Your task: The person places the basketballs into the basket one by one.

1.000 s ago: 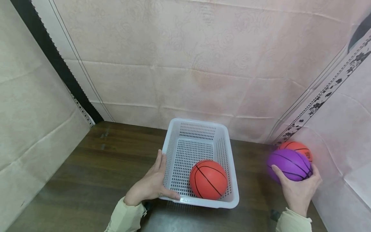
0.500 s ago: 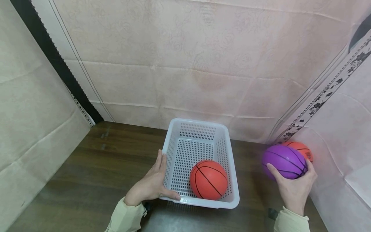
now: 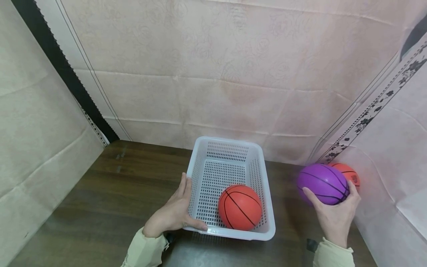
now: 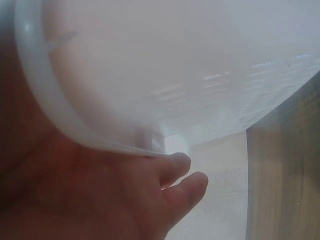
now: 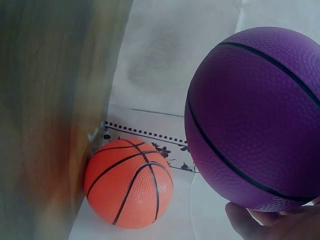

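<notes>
Purple ball (image 3: 321, 183) in right hand (image 3: 336, 218), round, black seams (image 5: 287, 73) aslant

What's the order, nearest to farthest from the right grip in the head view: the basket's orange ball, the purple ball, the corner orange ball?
1. Purple ball: held in the right grip.
2. Corner orange ball: just beyond the purple ball, in the far right corner.
3. Basket's orange ball: well to the left, inside the white basket.
</notes>
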Demonstrator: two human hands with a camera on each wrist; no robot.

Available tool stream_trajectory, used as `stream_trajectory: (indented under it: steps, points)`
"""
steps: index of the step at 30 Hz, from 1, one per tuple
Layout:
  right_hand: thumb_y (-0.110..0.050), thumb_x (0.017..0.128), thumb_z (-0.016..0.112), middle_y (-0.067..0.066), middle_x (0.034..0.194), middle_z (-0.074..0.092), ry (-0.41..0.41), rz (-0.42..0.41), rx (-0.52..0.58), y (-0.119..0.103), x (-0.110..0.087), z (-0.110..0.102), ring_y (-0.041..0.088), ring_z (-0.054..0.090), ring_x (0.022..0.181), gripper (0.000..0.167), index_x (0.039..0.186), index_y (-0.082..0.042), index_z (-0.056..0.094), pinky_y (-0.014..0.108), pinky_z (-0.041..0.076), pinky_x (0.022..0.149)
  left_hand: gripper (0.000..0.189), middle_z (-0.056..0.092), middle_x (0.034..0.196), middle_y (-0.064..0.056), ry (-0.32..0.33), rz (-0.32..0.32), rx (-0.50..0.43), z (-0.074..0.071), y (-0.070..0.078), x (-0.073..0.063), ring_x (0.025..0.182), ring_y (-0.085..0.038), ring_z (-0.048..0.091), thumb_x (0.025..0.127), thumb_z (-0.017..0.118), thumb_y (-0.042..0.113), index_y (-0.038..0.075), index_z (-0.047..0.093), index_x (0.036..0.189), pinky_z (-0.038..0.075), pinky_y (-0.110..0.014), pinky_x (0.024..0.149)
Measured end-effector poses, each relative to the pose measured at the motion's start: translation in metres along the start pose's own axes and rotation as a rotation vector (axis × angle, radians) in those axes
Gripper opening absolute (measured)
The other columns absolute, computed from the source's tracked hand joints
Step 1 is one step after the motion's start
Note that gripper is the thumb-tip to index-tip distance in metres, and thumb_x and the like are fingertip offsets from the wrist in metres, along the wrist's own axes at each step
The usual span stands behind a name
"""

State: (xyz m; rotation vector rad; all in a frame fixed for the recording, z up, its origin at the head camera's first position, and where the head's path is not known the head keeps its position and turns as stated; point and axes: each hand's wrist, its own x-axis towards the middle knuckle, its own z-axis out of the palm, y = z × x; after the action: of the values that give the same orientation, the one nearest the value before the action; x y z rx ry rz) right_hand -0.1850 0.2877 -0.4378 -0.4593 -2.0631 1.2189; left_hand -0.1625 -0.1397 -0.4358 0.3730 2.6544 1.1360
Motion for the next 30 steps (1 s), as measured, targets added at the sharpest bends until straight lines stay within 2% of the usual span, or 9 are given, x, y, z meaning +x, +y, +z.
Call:
stream_trajectory:
  steps: [13,20,30]
  points:
    - [-0.025,0.057,0.096,0.002,0.144,0.031,-0.024,0.011,0.011,-0.012,-0.004,0.002,0.019,0.036,0.129,0.113,0.146,-0.041,0.028,0.038,0.028,0.109,0.148,-0.028,0.157,-0.009,0.002,-0.005,0.009,0.0,0.0,-0.001,0.146,-0.038,-0.002,0.054,0.088,0.059,0.004,-0.006,0.154,0.016,-0.062,0.111]
    - [-0.024,0.059,0.095,0.0,0.145,0.03,-0.056,0.027,0.035,-0.02,-0.007,0.005,0.02,0.035,0.13,0.112,0.146,-0.04,0.027,0.042,0.029,0.11,0.148,-0.027,0.157,-0.009,0.007,-0.006,0.01,0.0,0.001,-0.001,0.146,-0.039,-0.002,0.053,0.089,0.058,0.003,-0.004,0.154,0.016,-0.061,0.111]
    - [-0.02,0.057,0.096,-0.002,0.144,0.032,-0.065,-0.029,0.061,-0.025,-0.012,0.01,0.019,0.038,0.129,0.115,0.147,-0.038,0.028,0.037,0.029,0.109,0.147,-0.027,0.157,-0.009,0.012,0.001,-0.003,0.001,0.0,-0.001,0.146,-0.038,-0.001,0.054,0.089,0.057,0.004,-0.005,0.154,0.017,-0.061,0.111]
